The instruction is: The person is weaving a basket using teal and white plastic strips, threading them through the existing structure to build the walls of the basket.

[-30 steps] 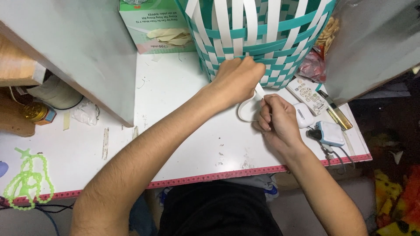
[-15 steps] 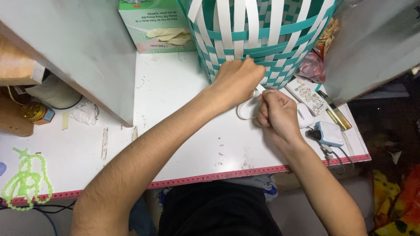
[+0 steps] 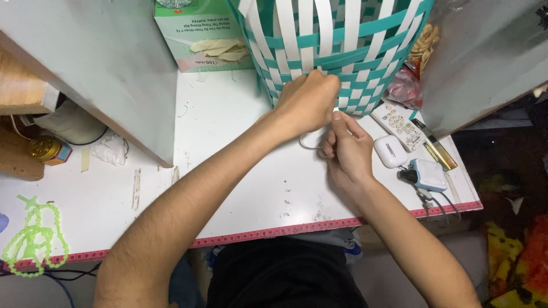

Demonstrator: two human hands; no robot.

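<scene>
Since a moment ago the right hand (image 3: 347, 149) has closed and risen against the left hand (image 3: 311, 100), both pinching the white strip (image 3: 311, 144) at the woven basket (image 3: 342, 51).

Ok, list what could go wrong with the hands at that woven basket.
1. The left hand presses the basket near its base; it might tip or slide.
2. The thin white strip pinched by the right hand could slip free.
3. The white case and remote lie close and may get knocked.
</scene>
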